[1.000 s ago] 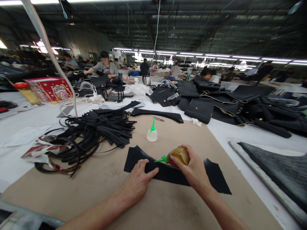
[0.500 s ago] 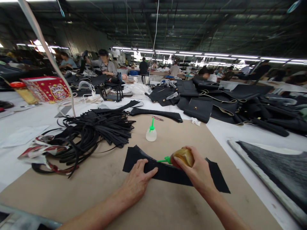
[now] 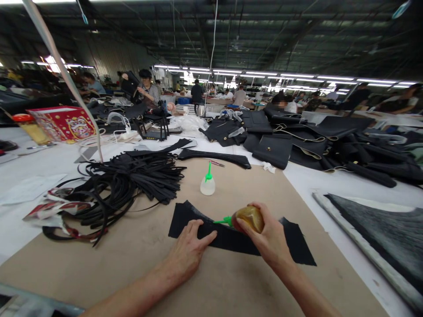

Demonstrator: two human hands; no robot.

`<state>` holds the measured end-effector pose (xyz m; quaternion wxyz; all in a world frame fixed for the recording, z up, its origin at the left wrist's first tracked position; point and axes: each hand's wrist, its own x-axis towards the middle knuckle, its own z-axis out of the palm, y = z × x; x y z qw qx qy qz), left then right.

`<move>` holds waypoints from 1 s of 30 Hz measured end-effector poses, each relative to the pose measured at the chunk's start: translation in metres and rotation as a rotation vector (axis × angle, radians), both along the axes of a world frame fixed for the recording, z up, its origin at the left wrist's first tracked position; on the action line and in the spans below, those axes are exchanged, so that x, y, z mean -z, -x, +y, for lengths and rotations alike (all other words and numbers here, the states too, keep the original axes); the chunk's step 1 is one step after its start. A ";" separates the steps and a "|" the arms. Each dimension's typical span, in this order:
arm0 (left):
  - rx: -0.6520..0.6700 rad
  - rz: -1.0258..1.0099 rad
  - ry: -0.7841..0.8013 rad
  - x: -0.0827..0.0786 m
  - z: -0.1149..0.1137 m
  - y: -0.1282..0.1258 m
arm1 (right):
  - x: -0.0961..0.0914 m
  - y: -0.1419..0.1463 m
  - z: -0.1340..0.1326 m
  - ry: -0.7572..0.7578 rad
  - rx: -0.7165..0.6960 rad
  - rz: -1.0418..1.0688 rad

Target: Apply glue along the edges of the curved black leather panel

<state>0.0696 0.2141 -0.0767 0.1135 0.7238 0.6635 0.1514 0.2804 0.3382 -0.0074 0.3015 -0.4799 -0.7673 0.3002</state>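
A curved black piece of material lies flat on the brown sheet in front of me. My left hand rests on its left part, thumb and fingers spread, pressing it down. In my right hand is a squeeze bottle of amber glue, tipped on its side. Its green nozzle points left and lies at the upper curved edge of the black piece, just beyond my left fingers. A second, whitish squeeze bottle with a green nozzle stands upright behind the piece.
Black straps lie heaped at the left. More curved black pieces and a thin red tool are farther back. Black bag parts pile up at back right. A grey-black board sits at the right. Several people work beyond.
My right hand has shifted slightly left, carrying the glue bottle's nozzle along the curved edge. My left hand stays in place. A person in the background has moved a black item.
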 end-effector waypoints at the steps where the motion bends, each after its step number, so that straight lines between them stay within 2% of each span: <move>1: 0.003 -0.001 -0.008 0.000 0.000 0.000 | 0.001 0.004 -0.001 -0.007 -0.018 0.007; 5: 0.013 0.005 -0.016 -0.002 0.001 0.000 | 0.003 0.010 -0.002 -0.021 -0.033 0.013; 9: 0.008 0.007 -0.007 0.000 0.002 0.000 | 0.003 -0.004 -0.002 -0.004 0.017 0.008; 14: 0.003 0.013 0.005 0.003 0.002 0.000 | 0.008 -0.018 0.000 0.016 -0.022 0.011; 18: 0.006 0.007 0.001 0.003 0.002 0.000 | 0.012 -0.024 0.003 -0.019 0.025 0.000; 20: 0.003 0.005 0.005 0.002 0.002 0.000 | 0.011 -0.025 0.003 -0.038 0.038 0.011; 25: -0.001 0.014 0.018 0.000 0.002 -0.001 | 0.011 -0.025 -0.001 0.004 -0.033 0.026; 30: 0.009 0.011 0.002 0.002 0.002 0.000 | 0.013 -0.024 0.000 -0.053 0.022 0.038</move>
